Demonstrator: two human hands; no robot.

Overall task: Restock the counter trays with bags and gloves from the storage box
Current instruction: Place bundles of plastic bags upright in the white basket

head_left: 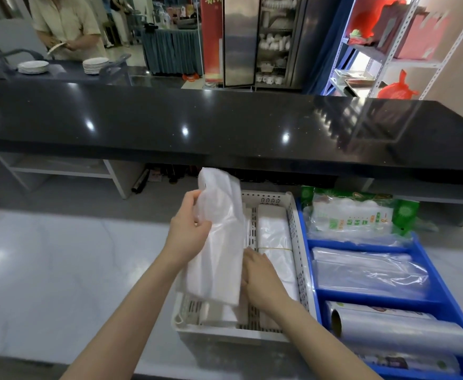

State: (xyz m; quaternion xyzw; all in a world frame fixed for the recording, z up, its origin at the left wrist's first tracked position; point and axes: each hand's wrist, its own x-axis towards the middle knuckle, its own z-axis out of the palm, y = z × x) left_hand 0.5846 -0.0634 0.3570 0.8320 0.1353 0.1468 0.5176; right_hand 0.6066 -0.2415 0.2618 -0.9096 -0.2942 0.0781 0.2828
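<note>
A white perforated tray (297, 250) sits on the pale counter and holds flat bundles of white plastic bags (275, 237). My left hand (189, 229) grips a stack of white plastic bags (219, 242) and holds it upright over the tray's left side. My right hand (257, 278) rests against the lower edge of that stack, fingers curled at it, above the bundles in the tray. To the right, a blue divided tray (307, 256) holds a green-labelled pack of gloves (353, 218), clear bags (367, 272) and plastic rolls (400, 330).
A raised black counter (224, 127) runs across behind the trays. Beyond it, a person stands at a table with stacked white plates (95, 65). Metal shelving with red bags (397, 89) stands at the far right. The pale worktop (60, 270) extends to the left.
</note>
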